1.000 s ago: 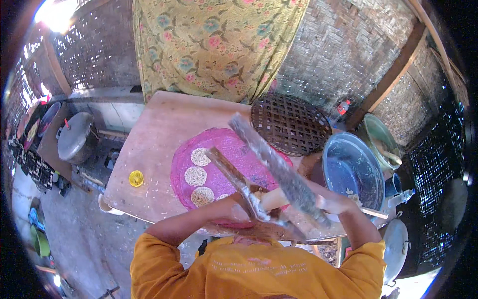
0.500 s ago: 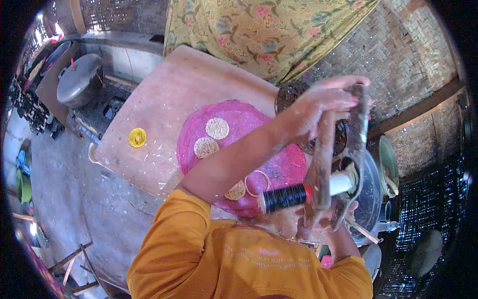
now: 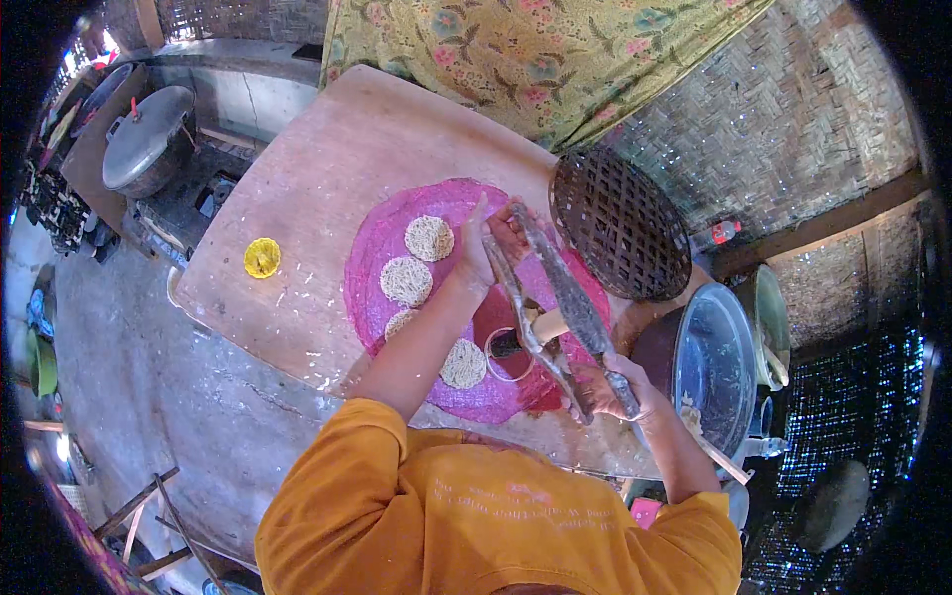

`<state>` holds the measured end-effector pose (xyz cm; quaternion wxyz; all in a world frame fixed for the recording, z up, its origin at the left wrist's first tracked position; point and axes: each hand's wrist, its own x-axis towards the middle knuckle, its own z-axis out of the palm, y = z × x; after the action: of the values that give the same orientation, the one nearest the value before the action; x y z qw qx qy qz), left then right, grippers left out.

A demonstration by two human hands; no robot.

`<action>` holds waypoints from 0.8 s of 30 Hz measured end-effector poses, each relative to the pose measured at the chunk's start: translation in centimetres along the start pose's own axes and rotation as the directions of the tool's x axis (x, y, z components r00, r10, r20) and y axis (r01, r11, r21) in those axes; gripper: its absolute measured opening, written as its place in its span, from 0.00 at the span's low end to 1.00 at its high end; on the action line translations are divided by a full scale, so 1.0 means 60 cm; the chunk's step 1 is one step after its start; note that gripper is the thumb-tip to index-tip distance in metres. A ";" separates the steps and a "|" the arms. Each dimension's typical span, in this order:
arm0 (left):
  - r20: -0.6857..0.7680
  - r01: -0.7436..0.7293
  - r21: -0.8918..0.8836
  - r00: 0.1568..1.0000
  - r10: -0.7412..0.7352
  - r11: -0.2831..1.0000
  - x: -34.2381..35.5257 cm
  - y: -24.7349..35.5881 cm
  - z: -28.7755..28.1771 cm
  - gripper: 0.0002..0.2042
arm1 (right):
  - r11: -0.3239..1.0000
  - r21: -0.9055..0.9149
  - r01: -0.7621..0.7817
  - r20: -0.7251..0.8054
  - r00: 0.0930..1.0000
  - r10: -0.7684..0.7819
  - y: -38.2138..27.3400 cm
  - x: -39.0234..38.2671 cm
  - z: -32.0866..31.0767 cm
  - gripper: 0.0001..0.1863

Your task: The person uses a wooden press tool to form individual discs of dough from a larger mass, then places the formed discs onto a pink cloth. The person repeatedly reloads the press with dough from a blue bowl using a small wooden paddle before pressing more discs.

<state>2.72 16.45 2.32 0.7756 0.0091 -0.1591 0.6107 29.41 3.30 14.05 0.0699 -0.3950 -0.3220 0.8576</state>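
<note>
A wooden hand press with two long bars is between my hands, over the pink cloth. My left hand grips the far ends of the bars, and my right hand is wrapped round the near ends. A pale plunger runs between the bars down to a dark cylinder. The cylinder's lower end is over a thin white ring on the cloth. Left of the ring lie several round flat discs of pale noodle strands; my left forearm partly covers one.
The cloth lies on a wooden table. A yellow round mould is at left. Beyond the press stands a dark woven tray; a large blue basin is at right. A lidded pot sits far left.
The press has come down and left from its raised place at the right, and its cylinder now points down at the ring. Both hands moved with it, uncovering the woven tray and basin.
</note>
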 end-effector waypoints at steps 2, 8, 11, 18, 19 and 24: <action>0.024 0.015 0.012 1.000 -0.015 1.000 0.000 0.008 0.000 0.27 | 1.000 0.005 0.008 -0.044 0.999 -0.008 0.009 0.001 -0.003 0.36; -0.011 -0.041 0.112 0.999 0.043 0.993 0.027 -0.018 0.003 0.28 | 0.976 -0.216 0.012 -0.351 0.932 -0.089 0.017 -0.014 -0.018 0.29; -0.052 -0.043 0.084 0.998 0.047 0.996 0.029 -0.035 -0.018 0.28 | 0.952 -0.305 -0.037 -0.430 0.897 -0.103 0.011 -0.028 -0.016 0.31; -0.153 -0.036 0.044 0.987 0.043 0.998 -0.012 -0.073 -0.043 0.28 | 0.962 -0.253 -0.102 -0.347 0.938 0.008 0.018 -0.065 0.011 0.35; -0.157 -0.032 0.044 0.987 0.039 0.999 -0.017 -0.070 -0.044 0.28 | 0.964 -0.248 -0.101 -0.348 0.938 0.009 0.030 -0.064 0.009 0.35; -0.219 0.013 0.162 0.975 0.024 0.987 -0.021 -0.040 -0.016 0.30 | 0.983 -0.180 -0.024 -0.301 0.953 -0.032 0.075 -0.027 0.014 0.34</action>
<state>4.96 14.85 1.49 0.7834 0.0040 -0.0217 0.6211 30.51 -1.26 12.77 0.0839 -0.5255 -0.3854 0.7538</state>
